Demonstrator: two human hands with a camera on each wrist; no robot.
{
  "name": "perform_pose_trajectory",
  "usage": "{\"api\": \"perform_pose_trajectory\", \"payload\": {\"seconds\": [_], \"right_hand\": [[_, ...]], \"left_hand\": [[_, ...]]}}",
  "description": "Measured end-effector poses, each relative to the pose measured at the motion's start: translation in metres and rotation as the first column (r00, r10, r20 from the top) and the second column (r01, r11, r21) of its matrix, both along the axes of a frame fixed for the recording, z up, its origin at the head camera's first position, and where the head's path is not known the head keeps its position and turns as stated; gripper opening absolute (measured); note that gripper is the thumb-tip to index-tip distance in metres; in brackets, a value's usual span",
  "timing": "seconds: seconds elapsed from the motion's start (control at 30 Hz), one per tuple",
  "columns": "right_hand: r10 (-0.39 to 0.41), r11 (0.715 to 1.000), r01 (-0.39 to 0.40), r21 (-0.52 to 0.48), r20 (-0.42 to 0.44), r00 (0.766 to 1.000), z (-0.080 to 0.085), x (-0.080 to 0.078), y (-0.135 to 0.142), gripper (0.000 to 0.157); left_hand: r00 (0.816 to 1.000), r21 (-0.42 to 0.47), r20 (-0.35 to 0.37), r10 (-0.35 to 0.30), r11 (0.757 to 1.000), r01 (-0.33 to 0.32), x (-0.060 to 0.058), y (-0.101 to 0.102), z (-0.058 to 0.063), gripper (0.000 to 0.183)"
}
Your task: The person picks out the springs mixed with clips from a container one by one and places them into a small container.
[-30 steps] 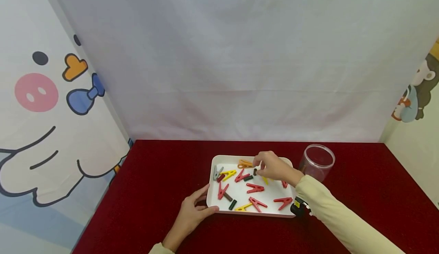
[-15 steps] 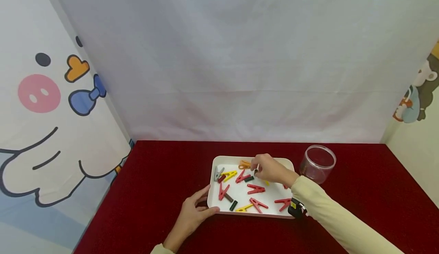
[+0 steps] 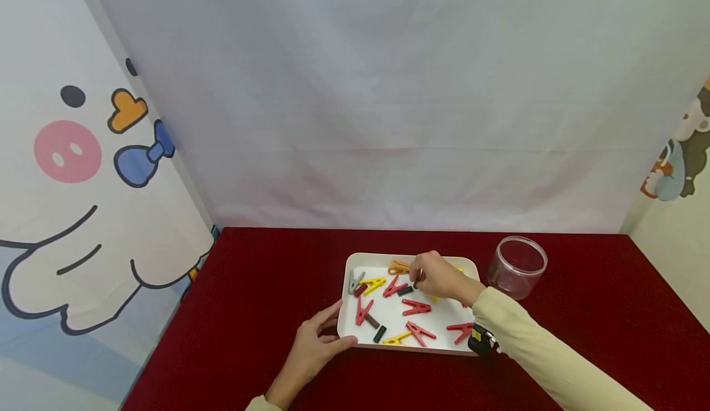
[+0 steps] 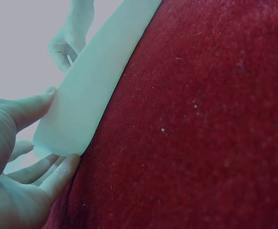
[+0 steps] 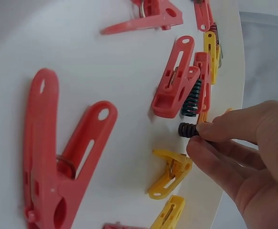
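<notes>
Coil spring, dark brown [image 5: 188, 130]: pinched by right hand [image 3: 438, 276]; right-wrist view, long axis nearly level, free end toward nine o'clock. Over white tray [image 3: 438, 316], just past twelve from centre.
Coil spring, green [image 5: 191, 98]: twelve o'clock of it.
Clothespin, yellow [image 5: 173, 179]: near seven.
Left hand [image 3: 312, 344]: gripping tray corner, eight o'clock.

A short, dark brown coil spring [image 5: 187, 130] sits right of centre in the right wrist view, its axis running roughly sideways, one end pinched by the right hand [image 3: 440, 276], the other free. A shallow white tray [image 3: 444, 313] with rounded corners lies flat at the lower centre of the head view, its lower-left corner gripped by the left hand [image 3: 312, 341].
</notes>
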State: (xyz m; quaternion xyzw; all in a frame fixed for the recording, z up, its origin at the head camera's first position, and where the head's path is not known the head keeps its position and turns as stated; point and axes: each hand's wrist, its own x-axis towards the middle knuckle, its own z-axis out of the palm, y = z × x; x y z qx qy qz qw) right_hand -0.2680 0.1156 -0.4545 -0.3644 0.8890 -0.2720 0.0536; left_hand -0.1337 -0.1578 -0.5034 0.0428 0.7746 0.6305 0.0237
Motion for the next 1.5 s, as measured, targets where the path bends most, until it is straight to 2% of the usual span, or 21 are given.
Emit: {"api": "perform_pose_trajectory", "payload": {"seconds": [0.4,1.07,1.23,1.5], "right_hand": [[0.011,0.999,-0.011,-0.046,-0.019,1.0,0.003,0.003,0.011,0.014],[-0.085,0.993,0.089,-0.082,0.056,0.995,0.015,0.011,0.029,0.012],[-0.057,0.99,0.061,-0.128,0.038,0.998,0.017,0.012,0.032,0.012],[-0.054,0.988,0.05,-0.147,-0.021,0.998,0.02,0.014,0.037,0.01]], "left_hand": [[1.0,-0.012,-0.012,0.006,1.0,-0.007,0.002,0.002,0.003,0.076],[1.0,-0.014,-0.009,-0.002,1.0,0.002,0.001,0.001,0.003,0.076],[1.0,-0.024,0.003,0.004,1.0,-0.004,0.002,0.002,0.003,0.077],[1.0,0.042,0.0,0.009,0.999,-0.008,0.003,0.003,0.006,0.076]]}}
